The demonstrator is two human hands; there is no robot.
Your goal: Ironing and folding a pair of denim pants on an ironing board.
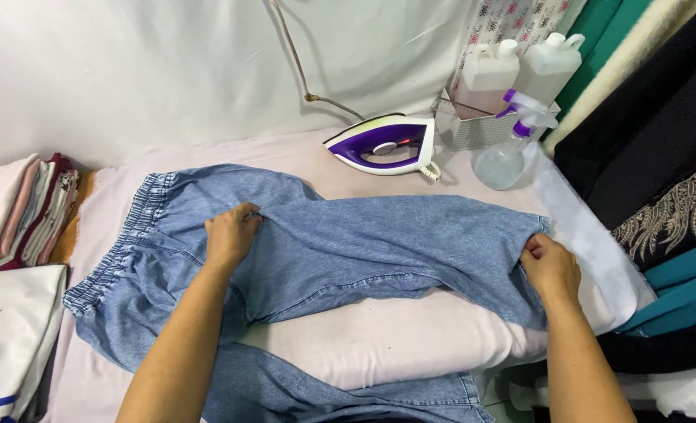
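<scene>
A pair of light blue denim trousers [364, 251] with an elastic waistband lies spread across a pale pink padded ironing surface [379, 341]. My left hand [230, 233] pinches the fabric near the crotch, at the top of one leg. My right hand [550, 266] grips the hem end of that same leg at the right edge of the surface. The leg is stretched flat between both hands. The other leg runs down toward the bottom of the view.
A purple and white iron [383, 145] lies on its side at the back, cord running up the white wall. A spray bottle [512, 149] and two plastic jugs [520, 70] in a wire basket stand beside it. Folded clothes [27, 211] are stacked left; dark fabrics hang right.
</scene>
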